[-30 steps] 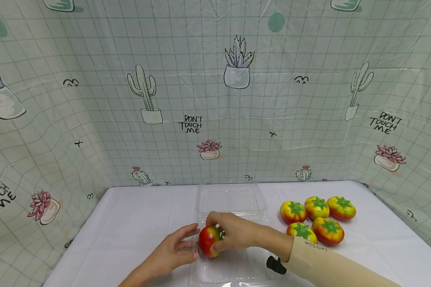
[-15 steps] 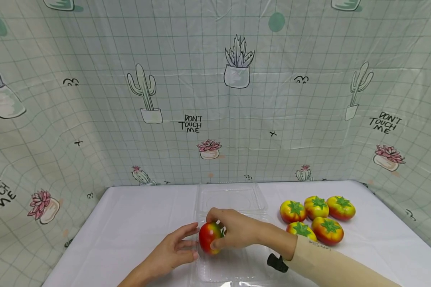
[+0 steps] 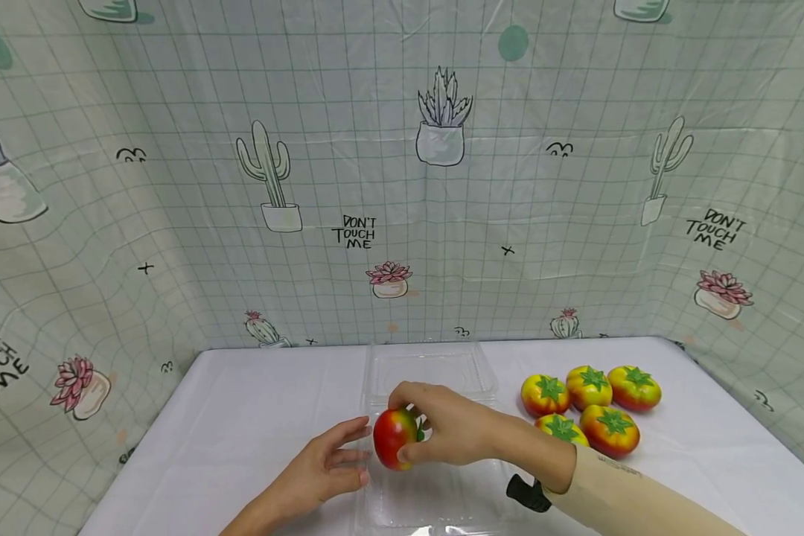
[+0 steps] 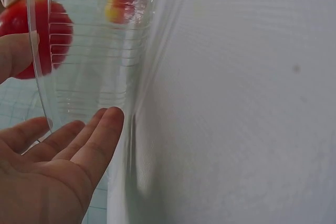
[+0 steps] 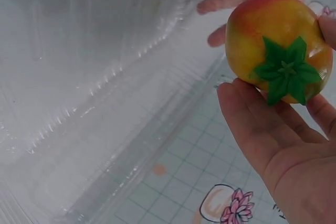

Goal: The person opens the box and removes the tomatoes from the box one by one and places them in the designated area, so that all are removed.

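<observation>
My right hand [image 3: 452,424] grips a red and yellow tomato [image 3: 390,439], thumb and fingers on opposite sides of it. It is tipped on its side above the left part of a clear plastic clamshell box [image 3: 455,502], its green star-shaped leaf [image 5: 287,69] turned toward the right wrist camera. The box lies unfolded, its lid [image 3: 429,372] laid back at the far side. My left hand [image 3: 321,461] is at the box's left wall, fingers extended and spread. In the left wrist view its thumb [image 4: 16,53] is at the rim; whether the fingertips touch the wall I cannot tell.
Several more tomatoes [image 3: 613,430], yellow and red with green leaves, sit in a group to the right of the box on the white-covered table [image 3: 261,402]. A grid-patterned curtain [image 3: 335,179] with cactus drawings stands behind and at both sides.
My right hand has lifted the tomato a little, up and slightly to the right. The left hand stays in place beside the box.
</observation>
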The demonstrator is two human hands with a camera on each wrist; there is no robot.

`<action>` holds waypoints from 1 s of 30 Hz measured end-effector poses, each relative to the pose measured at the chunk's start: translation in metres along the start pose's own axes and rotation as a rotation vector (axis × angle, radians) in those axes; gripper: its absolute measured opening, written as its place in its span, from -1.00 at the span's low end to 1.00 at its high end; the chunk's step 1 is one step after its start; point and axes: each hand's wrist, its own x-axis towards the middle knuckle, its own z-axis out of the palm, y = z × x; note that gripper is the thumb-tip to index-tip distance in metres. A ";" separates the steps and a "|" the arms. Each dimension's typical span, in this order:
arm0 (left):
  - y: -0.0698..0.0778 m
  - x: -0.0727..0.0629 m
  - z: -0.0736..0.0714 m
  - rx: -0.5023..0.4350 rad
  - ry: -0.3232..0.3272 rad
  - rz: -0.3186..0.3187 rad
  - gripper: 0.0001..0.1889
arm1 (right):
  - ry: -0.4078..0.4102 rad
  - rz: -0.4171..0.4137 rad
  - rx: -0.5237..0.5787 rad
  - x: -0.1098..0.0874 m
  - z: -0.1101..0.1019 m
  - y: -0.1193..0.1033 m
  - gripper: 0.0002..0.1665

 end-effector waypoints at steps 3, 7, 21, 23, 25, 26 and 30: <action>0.000 0.000 0.000 0.002 -0.001 0.004 -0.25 | 0.018 -0.011 -0.005 -0.004 -0.003 -0.003 -0.49; 0.000 0.001 -0.001 0.000 -0.004 -0.002 -0.26 | 0.033 0.002 -0.004 -0.009 -0.007 -0.005 -0.46; 0.000 0.000 0.000 -0.009 -0.006 -0.001 -0.25 | 0.109 0.054 -0.072 -0.030 -0.010 -0.004 -0.47; 0.000 0.000 0.000 -0.012 -0.005 -0.006 -0.25 | 0.119 0.051 -0.057 -0.033 -0.010 -0.003 -0.46; 0.000 0.000 0.000 -0.014 -0.004 -0.010 -0.24 | 0.129 0.040 -0.035 -0.037 -0.011 -0.002 -0.45; 0.000 0.000 0.000 -0.013 -0.004 -0.009 -0.24 | 0.137 0.033 -0.024 -0.039 -0.011 -0.001 -0.46; 0.000 -0.001 0.000 -0.006 -0.004 0.001 -0.24 | 0.173 0.013 0.006 -0.046 -0.011 0.002 -0.47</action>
